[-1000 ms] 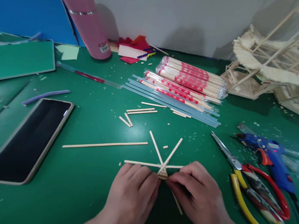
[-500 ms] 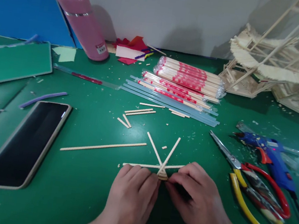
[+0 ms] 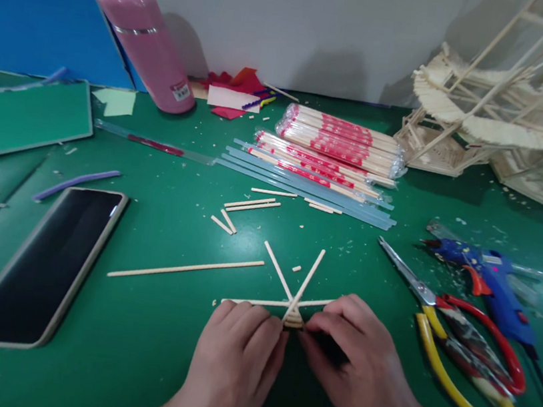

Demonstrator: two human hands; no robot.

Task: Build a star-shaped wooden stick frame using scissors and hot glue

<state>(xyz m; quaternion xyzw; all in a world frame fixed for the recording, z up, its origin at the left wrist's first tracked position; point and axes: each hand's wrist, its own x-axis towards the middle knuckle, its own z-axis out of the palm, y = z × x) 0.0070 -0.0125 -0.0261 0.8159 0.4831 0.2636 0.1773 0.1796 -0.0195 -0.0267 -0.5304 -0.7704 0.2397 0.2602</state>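
Observation:
A small fan of thin wooden sticks (image 3: 296,286) lies on the green mat (image 3: 144,320) near the front edge. The sticks cross at one joint. My left hand (image 3: 236,353) pinches the joint from the left, fingers curled on it. From the right, my right hand (image 3: 355,363) grips the same joint with its fingertips. Two sticks rise in a V beyond my fingers, and one lies crosswise. A long loose stick (image 3: 185,267) rests just left of the piece.
Scissors with red and yellow handles (image 3: 458,344) and a blue glue gun (image 3: 490,281) lie at the right. A phone (image 3: 43,262) lies at the left. Packs of chopsticks (image 3: 340,142), short cut sticks (image 3: 245,206), a pink bottle (image 3: 140,40) and a stick model (image 3: 505,122) stand farther back.
The view has drifted slightly. Both hands stay pinched on the joint, and a stick that showed below my right hand a second ago is now hidden.

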